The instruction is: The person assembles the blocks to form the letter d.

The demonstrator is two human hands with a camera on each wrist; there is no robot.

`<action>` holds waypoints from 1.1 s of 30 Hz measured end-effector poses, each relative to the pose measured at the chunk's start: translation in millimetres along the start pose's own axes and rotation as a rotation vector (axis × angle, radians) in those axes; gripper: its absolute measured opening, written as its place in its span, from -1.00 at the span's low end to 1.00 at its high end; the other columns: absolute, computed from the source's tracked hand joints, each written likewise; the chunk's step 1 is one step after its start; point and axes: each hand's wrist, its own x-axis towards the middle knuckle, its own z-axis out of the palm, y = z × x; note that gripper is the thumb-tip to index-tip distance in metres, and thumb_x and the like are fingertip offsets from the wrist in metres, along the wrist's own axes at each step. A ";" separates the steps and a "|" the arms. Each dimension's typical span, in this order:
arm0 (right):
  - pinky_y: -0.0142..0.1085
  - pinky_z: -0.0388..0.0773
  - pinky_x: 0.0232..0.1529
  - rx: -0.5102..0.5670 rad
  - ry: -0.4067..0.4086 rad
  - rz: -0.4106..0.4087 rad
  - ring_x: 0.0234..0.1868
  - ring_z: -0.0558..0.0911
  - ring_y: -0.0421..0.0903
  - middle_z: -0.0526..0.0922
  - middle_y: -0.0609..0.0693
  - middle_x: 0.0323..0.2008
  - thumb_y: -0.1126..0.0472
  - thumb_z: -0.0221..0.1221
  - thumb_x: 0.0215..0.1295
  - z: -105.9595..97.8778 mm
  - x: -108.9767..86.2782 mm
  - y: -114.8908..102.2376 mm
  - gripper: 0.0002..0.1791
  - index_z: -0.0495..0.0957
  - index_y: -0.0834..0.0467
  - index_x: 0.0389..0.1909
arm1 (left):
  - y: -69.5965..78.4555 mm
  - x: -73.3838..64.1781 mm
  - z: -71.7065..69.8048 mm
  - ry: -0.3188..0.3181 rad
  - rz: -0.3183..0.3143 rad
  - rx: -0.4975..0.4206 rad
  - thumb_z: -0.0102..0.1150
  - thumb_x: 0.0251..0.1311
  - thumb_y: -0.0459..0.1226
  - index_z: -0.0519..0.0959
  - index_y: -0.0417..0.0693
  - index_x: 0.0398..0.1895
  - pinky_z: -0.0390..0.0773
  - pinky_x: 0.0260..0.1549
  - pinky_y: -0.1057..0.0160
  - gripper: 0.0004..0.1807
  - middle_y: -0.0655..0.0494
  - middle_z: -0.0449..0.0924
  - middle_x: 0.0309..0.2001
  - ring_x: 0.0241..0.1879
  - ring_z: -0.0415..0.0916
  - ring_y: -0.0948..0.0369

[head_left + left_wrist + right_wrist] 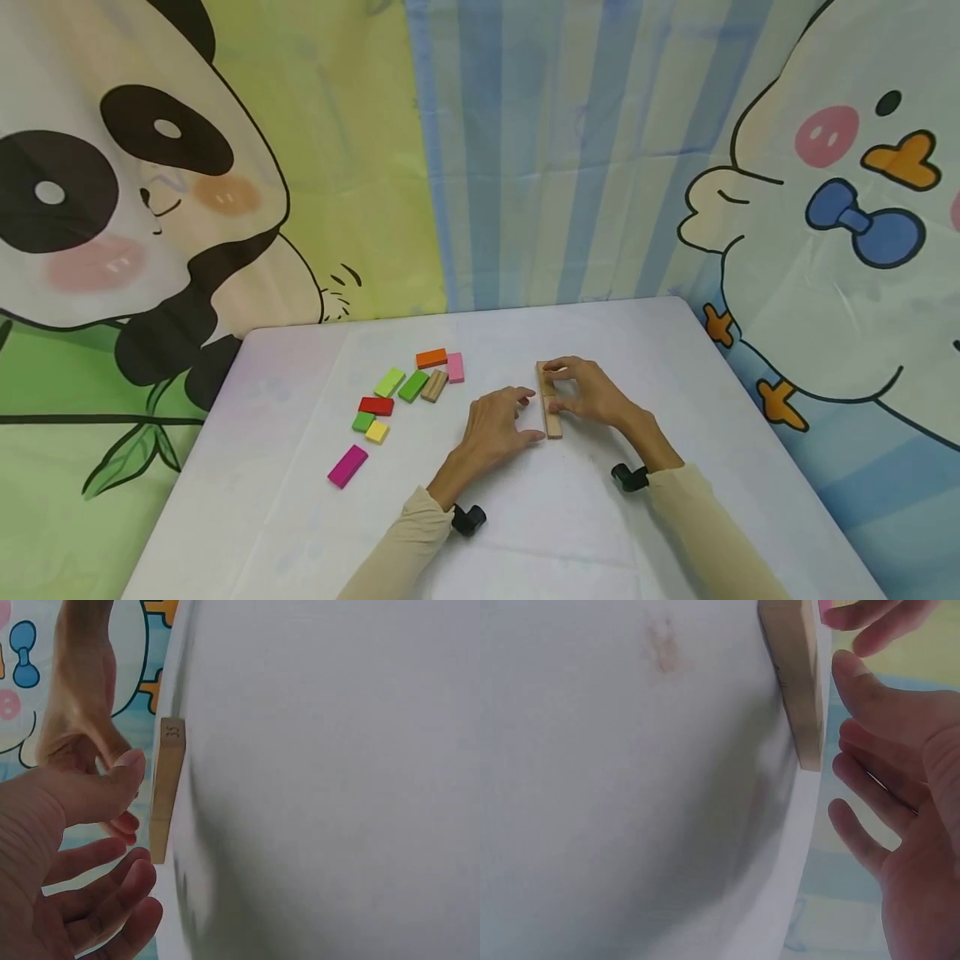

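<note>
A narrow row of plain wooden blocks (pixel 553 425) lies on the white table, running away from the person; the left wrist view shows a dark mark on the near end of the wooden row (pixel 166 795). To its left is my left hand (pixel 491 429), thumb and fingers loosely bent and spread, holding nothing. From the right, my right hand (pixel 588 392) reaches over the row with curved fingers. In the right wrist view the right hand (pixel 907 757) has its fingers apart beside the wooden blocks (pixel 795 682), gripping nothing; whether a fingertip touches them is unclear.
Left of the hands lie loose coloured blocks: orange (pixel 431 358), pink (pixel 455 367), brown (pixel 434 386), several green, red (pixel 377 406), yellow (pixel 377 432) and magenta (pixel 348 467). Behind the table (pixel 300 517) hangs a cartoon-printed cloth (pixel 510 167). Each wrist wears a small black camera.
</note>
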 end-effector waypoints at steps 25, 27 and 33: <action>0.27 0.58 0.31 0.053 -0.011 -0.059 0.27 0.69 0.35 0.77 0.27 0.20 0.30 0.61 0.17 6.7 -0.9 7.8 -0.51 0.76 0.41 0.10 | -68.5 -39.6 -83.5 0.292 -0.196 -0.067 0.60 0.27 -0.09 0.78 0.02 0.20 0.46 -0.33 0.27 -0.54 0.06 0.86 -0.09 -0.22 0.76 0.12; 0.27 0.59 0.31 0.064 -0.008 -0.059 0.26 0.70 0.35 0.78 0.26 0.19 0.29 0.61 0.16 7.0 -0.1 8.8 -0.51 0.77 0.40 0.09 | -73.1 -42.1 -88.1 0.312 -0.217 -0.065 0.60 0.27 -0.10 0.79 0.00 0.19 0.43 -0.37 0.26 -0.55 0.07 0.87 -0.12 -0.23 0.76 0.12; 0.28 0.59 0.30 0.088 0.006 -0.061 0.24 0.71 0.34 0.79 0.26 0.17 0.27 0.63 0.11 7.8 2.6 12.5 -0.50 0.79 0.38 0.07 | -86.5 -48.7 -103.2 0.359 -0.261 -0.054 0.61 0.25 -0.15 0.81 -0.05 0.12 0.43 -0.28 0.15 -0.60 0.04 0.87 -0.15 -0.25 0.75 0.07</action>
